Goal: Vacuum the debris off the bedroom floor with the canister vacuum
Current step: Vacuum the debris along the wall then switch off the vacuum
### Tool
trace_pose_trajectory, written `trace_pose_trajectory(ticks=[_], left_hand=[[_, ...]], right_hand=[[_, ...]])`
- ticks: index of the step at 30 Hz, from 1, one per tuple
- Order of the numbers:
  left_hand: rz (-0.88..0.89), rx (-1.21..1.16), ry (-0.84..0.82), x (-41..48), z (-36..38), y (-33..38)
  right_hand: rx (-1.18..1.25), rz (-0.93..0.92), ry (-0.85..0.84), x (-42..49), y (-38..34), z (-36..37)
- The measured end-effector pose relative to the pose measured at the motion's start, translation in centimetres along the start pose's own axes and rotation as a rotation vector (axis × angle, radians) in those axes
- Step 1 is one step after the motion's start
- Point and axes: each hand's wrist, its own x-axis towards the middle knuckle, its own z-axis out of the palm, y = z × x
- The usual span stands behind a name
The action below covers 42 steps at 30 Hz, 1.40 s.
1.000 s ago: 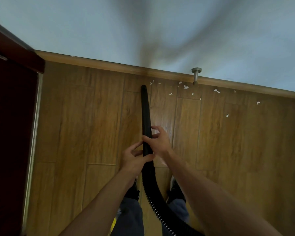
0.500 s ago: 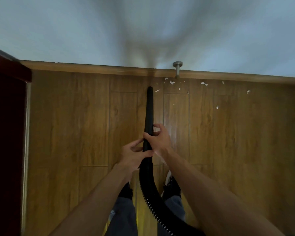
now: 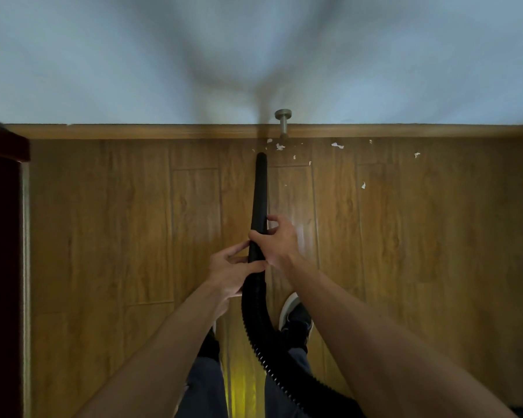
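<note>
A black vacuum nozzle (image 3: 260,191) points away from me across the wooden floor (image 3: 118,221), its tip close to the skirting board. My right hand (image 3: 277,242) grips the nozzle's lower end, and my left hand (image 3: 230,271) holds it just below, where the ribbed black hose (image 3: 263,333) begins. The hose curves down between my legs to the lower right. Several white scraps of debris (image 3: 280,146) lie near the wall, right of the nozzle tip, with more debris (image 3: 363,185) further right. The canister is out of view.
A metal door stop (image 3: 283,122) stands at the skirting board (image 3: 133,131) under a pale wall. Dark red furniture (image 3: 0,267) fills the left edge. My shoe (image 3: 295,315) is on the floor beside the hose.
The nozzle tip has swung right and forward, closer to the scraps by the door stop. My view has turned to face the wall squarely. Both hands keep their hold.
</note>
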Motion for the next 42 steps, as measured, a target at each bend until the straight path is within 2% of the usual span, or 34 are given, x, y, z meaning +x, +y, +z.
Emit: trace_pose_trajectory(ticks=[11, 24, 35, 42], left_hand=[[0.033, 0.062, -0.001, 1.3, 1.3, 2.4], [-0.012, 0.138, -0.112, 1.0, 6.4, 1.8], [-0.12, -0.002, -0.083, -3.4, 4.2, -4.2], [-0.089, -0.039, -0.043, -3.0, 1.8, -3.4]], right_hand=[[0.089, 0.018, 0.0, 1.9, -1.5, -1.4], [0.093, 0.063, 0.103, 1.1, 1.1, -7.2], [0.011, 0.115, 0.022, -4.7, 4.9, -4.3], [-0.017, 0.071, -0.025, -3.9, 2.3, -1.8]])
